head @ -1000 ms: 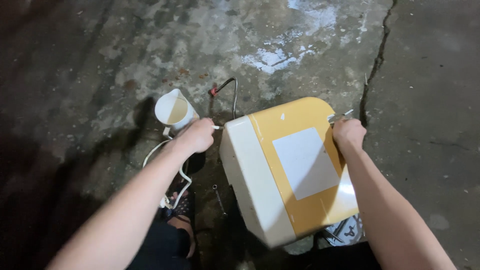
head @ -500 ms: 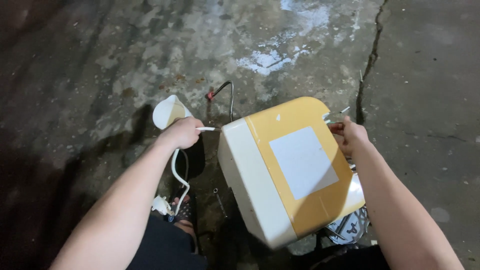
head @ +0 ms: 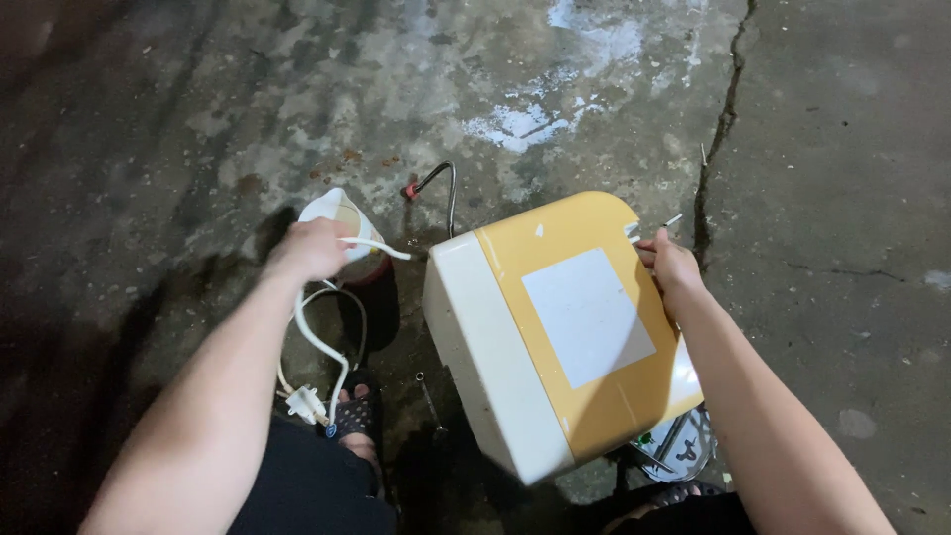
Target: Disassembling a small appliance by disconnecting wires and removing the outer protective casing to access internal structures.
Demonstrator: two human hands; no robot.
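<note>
Head view. The person is crouching over a boxy cream-and-yellow plastic appliance with a pale rectangular label (head: pixel 584 317), which is standing tilted on cracked, stained grey concrete ground (head: pixel 198 119), just in front of the person's knees. The left hand (head: pixel 312 248) is wrapping its fingers tightly around a small white plastic jug (head: pixel 337 213), holding it tipped beside the appliance's upper left corner; the jug's contents are not visible. A white power cord (head: pixel 317 342) is looping down from that hand's side to a white plug (head: pixel 302 404) lying near a sandalled foot (head: pixel 355 416). The right hand (head: pixel 672 266) is resting on the appliance's far right edge, fingers curled together against it by two short white stubs (head: pixel 634 234); whether they are pinching anything cannot be told. A bent metal tube with a red end (head: pixel 436 183) is lying just beyond the appliance, and a dark crack (head: pixel 718 129) is running through the ground nearby.

Risks, as judgements: the appliance is balancing on an edge, so a loosening right hand could be letting it topple or slide. The tipped jug is hanging close above the cord, so any liquid could be spilling onto it and running toward the plug. The cord is looping near the foot, so a shift of stance could be snagging it and jerking the jug.
</note>
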